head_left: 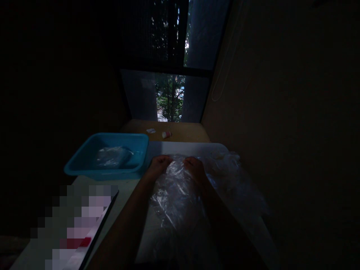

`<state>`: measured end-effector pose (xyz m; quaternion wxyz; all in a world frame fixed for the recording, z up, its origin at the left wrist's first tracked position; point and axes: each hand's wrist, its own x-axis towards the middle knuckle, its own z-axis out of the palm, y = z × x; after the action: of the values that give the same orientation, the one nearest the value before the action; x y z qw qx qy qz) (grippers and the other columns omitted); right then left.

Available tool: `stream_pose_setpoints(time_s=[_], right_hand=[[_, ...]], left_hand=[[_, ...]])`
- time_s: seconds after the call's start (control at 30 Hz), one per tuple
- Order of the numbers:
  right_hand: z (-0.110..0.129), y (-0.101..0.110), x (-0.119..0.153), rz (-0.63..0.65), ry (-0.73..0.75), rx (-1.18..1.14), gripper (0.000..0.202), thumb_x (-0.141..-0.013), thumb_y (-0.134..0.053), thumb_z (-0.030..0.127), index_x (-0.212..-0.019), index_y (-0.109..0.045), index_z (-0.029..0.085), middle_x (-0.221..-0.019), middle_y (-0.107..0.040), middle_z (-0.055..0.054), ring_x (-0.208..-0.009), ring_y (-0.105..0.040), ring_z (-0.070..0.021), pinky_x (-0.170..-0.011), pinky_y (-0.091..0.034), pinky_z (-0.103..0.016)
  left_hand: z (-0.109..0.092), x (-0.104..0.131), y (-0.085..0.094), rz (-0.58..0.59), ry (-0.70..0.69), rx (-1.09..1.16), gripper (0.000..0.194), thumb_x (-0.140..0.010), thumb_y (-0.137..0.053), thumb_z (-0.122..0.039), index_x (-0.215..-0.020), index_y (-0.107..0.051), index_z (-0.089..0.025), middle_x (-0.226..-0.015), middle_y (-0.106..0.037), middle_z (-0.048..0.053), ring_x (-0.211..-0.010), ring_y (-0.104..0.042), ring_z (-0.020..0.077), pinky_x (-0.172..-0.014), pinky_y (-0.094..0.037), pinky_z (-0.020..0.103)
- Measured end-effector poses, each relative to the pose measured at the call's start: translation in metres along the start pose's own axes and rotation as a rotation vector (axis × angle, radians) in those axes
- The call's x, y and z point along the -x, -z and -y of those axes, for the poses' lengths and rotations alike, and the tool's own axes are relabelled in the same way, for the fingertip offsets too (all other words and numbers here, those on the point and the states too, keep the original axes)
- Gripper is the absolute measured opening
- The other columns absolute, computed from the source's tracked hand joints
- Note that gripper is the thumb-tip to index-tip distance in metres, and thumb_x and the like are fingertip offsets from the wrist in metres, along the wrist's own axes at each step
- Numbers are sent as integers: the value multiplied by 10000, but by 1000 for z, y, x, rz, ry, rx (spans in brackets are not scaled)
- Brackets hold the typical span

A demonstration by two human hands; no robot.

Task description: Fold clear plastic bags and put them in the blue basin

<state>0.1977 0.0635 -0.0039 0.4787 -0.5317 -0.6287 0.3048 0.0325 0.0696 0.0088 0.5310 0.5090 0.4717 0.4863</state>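
Observation:
A clear, crinkled plastic bag (177,195) is stretched between my two hands over the white table. My left hand (159,165) is closed on its upper left edge. On the opposite side, my right hand (193,165) grips the upper right edge, fingers curled inward. More clear plastic (233,180) lies heaped on the right part of the table, beside my right forearm. The picture is dark, so single fingers are hard to tell apart.
A blue basin (135,171) with a folded plastic packet (112,155) inside stands at the back left. Nearer is a partly pixelated screen or sheet (95,221). A small bottle-like item (166,134) and white scrap (151,131) lie on the window ledge (191,131).

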Motion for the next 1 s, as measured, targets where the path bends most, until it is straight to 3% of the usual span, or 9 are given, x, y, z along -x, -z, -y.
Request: stream_pose_setpoints(time_s=[0.5,1.0], right_hand=[[6,3,1,36,12,17,251,-686,-457,376,-582,-538,162,-532,-472,20,-522,-429,-93,-495,-335,-195],[6,3,0,-6,-11,-31,233,-675,-467,368,-553,-514,175,-514,-487,19,-516,-451,-105,-519,-345,-218]], left_hand=[[3,-1,0,35,-12,-25,330,-540,-630,-443,-567,-524,-132,-401,-362,-80,-362,-262,26,-364,-200,168],[6,-3,2,30,-17,-41,303,-552,-621,-427,-578,-554,-132,-397,-369,-75,-358,-269,32,-362,-213,174]])
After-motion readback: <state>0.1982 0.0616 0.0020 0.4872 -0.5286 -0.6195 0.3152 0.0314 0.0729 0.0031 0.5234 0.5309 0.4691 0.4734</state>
